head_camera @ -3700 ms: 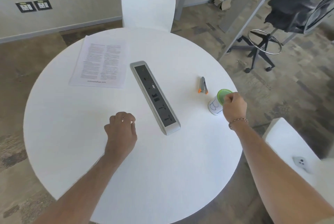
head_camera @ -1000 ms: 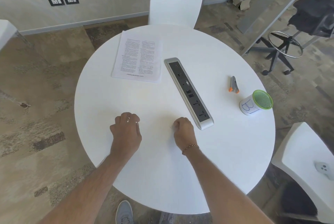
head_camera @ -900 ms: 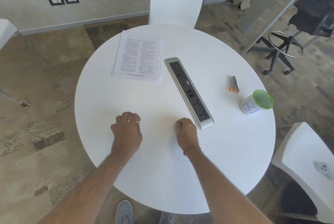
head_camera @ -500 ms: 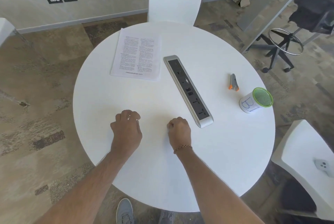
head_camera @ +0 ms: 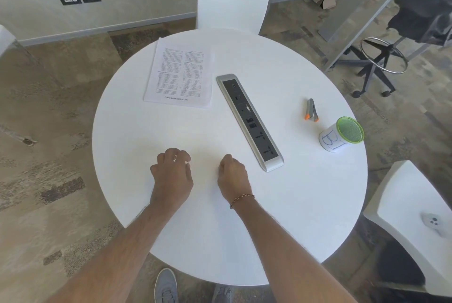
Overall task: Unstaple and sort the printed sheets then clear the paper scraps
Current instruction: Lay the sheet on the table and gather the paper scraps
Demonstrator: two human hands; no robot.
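Knuckles up, left hand point(head_camera: 172, 175) and right hand point(head_camera: 232, 175) rest on table point(head_camera: 305, 204), each grip curled, holding nothing.

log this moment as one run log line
left hand: curled, on table | right hand: curled | sheets: stacked | scraps: none seen

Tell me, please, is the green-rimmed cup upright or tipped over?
Tipped over: the cup lies on its side on the table, mouth facing right.
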